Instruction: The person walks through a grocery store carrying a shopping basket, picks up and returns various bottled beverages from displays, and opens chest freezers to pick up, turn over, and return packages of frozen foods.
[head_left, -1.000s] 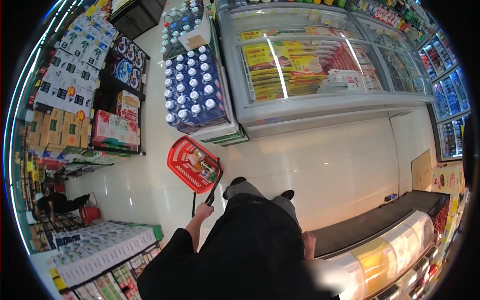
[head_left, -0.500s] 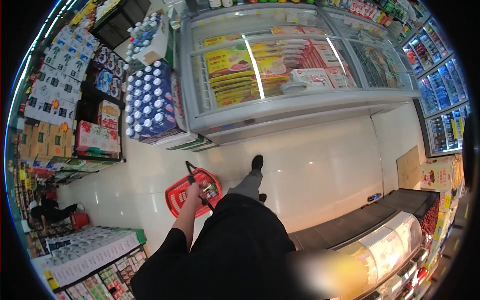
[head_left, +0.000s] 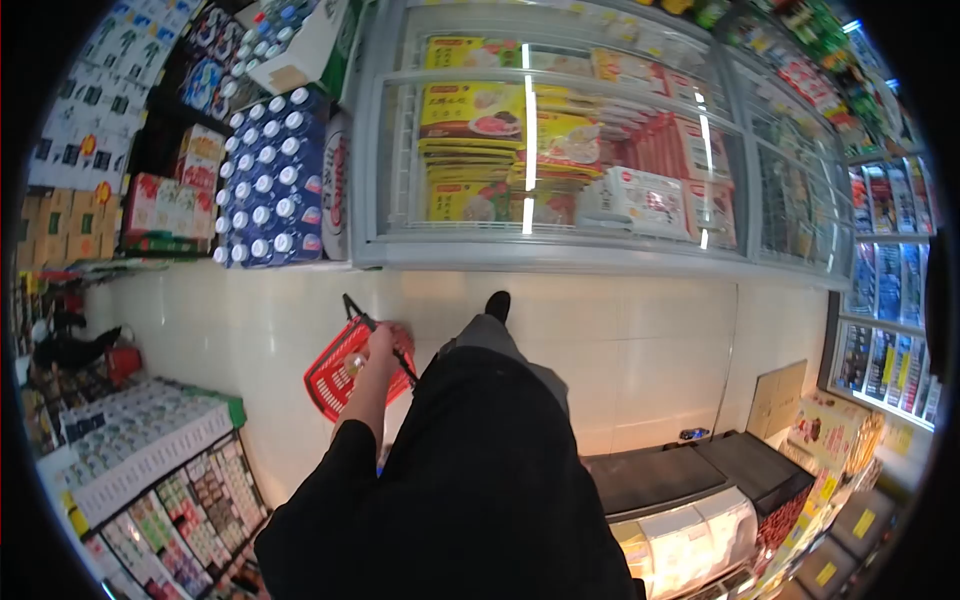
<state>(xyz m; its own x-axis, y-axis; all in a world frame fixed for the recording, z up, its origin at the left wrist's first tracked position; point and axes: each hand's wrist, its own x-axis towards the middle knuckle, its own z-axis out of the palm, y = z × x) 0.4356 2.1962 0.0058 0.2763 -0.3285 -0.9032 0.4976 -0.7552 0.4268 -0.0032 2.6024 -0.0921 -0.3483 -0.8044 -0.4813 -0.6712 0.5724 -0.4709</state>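
- one head-worn camera, facing forward and steeply down
- wide, fisheye view, dark round the edges
- torso (head_left: pixel 450 470) nearest the lens, red basket (head_left: pixel 329 379) farther below, freezer (head_left: pixel 560 257) ahead

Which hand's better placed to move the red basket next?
Left, likely: the left hand grips the black handle of the red basket, while the right hand is out of view.

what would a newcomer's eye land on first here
Probably the red basket, left of the wearer's legs, its black handle in the left hand. Then the glass-topped freezer with yellow packs, across the upper middle. Blue bottles with white caps stand left of it.
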